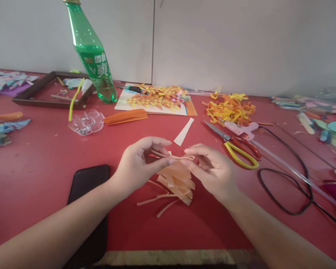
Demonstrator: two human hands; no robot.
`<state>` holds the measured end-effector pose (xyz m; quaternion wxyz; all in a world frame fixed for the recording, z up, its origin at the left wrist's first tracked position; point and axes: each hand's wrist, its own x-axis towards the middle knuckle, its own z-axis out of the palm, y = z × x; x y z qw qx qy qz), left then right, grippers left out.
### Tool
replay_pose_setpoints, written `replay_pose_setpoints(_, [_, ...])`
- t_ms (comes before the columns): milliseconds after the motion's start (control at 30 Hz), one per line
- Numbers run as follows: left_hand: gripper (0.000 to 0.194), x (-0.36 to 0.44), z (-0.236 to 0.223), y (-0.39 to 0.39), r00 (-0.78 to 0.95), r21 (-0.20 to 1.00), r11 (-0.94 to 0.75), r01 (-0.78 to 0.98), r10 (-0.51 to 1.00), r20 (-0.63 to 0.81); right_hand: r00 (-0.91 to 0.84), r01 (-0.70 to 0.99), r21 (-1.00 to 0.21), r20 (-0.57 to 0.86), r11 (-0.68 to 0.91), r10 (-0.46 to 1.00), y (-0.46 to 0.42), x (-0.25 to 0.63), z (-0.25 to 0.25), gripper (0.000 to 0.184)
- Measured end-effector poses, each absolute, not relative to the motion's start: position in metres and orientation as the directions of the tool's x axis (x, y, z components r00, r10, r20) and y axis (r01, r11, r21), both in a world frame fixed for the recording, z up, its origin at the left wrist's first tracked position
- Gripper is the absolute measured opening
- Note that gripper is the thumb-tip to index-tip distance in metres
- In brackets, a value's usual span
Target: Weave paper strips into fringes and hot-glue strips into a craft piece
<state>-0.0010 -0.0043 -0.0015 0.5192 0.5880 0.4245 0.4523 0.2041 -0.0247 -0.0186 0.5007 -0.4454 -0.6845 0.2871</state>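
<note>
Between my two hands is a peach paper strip (182,157), bent over into a loop at its right end. My left hand (140,160) pinches its left part between thumb and fingers. The looped end sits in the pinch of my right hand (212,168). Just beneath, a loose pile of peach paper pieces (177,183) lies on the red table, with thin offcuts at its lower left. A single pale paper piece (184,132) lies beyond my hands. Scissors (235,145) with red and yellow handles rest past my right hand, blades partly spread.
A black phone (91,183) lies by my left forearm. Farther back stand a green bottle (93,59), a dark frame (50,102) and a clear flower-shaped dish (86,122). Orange-yellow paper scraps (231,108) lie near a pink glue gun (240,129), whose black cord (285,213) loops at right.
</note>
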Motion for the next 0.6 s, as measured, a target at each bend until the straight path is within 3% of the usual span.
replay_pose_setpoints(233, [0.03,-0.001,0.002,-0.006,0.229,0.996,-0.035,-0.081,0.972,0.053,-0.157,0.272,-0.869,0.384,0.413,0.91,-0.025,0.207,-0.012,0.026])
replay_pose_setpoints(600, [0.032,-0.001,0.004,-0.005,0.293,0.993,0.025,-0.119,0.956,0.011,-0.08,0.337,-0.851,0.4,0.402,0.913,-0.023,0.207,-0.01,0.004])
